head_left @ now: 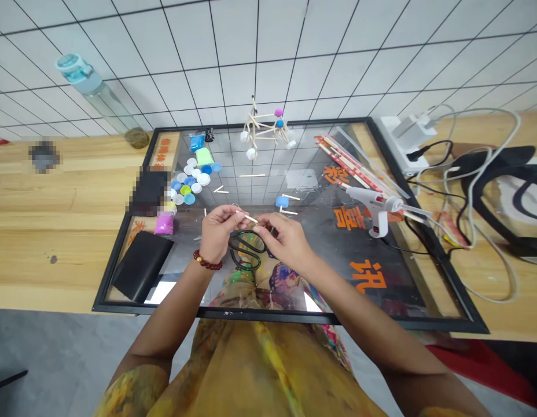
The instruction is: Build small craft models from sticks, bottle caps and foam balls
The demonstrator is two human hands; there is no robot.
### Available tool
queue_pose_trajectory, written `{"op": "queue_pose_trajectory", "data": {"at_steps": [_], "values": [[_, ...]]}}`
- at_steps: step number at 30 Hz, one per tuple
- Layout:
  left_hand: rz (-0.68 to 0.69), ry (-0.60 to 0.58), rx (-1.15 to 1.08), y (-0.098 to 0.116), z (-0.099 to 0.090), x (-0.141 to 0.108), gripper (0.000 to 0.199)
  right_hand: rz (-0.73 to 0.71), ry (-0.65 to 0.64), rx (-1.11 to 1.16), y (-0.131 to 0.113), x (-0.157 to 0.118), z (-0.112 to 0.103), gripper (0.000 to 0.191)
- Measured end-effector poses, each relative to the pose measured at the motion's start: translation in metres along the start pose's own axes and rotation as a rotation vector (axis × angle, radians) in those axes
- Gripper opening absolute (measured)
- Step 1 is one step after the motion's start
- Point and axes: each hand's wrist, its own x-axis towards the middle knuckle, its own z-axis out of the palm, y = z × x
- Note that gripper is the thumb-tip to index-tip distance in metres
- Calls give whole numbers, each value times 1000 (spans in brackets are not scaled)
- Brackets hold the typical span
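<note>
My left hand (220,230), with a red bead bracelet at its wrist, pinches one end of a short pale wooden stick (247,216). The stick's other end meets the fingertips of my right hand (286,238), whose thumb and fingers are drawn together. Just below both hands a looped dark cord (245,250) shows over the glass-topped board. To the right of the stick lies a blue block (282,201) with small sticks beside it. Further back stands a stick structure (268,132) with white, blue and pink pieces.
Bottle caps (194,178) and packets of clay lie left on the black-framed board (268,315). A glue gun (375,208), red-and-white strips (355,165) and cables are at right. A clear bottle (106,101) stands back left; a black pouch (143,266) lies front left.
</note>
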Motion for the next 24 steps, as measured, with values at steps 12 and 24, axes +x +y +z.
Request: {"op": "queue_pose_trajectory", "data": {"at_steps": [12,24], "values": [[297,-270,436,2,47,-2,13,238,114,210,32,-21,-57,14],[243,-245,656,-1,16,45,15,916,0,458,74,33,-69,13]]}}
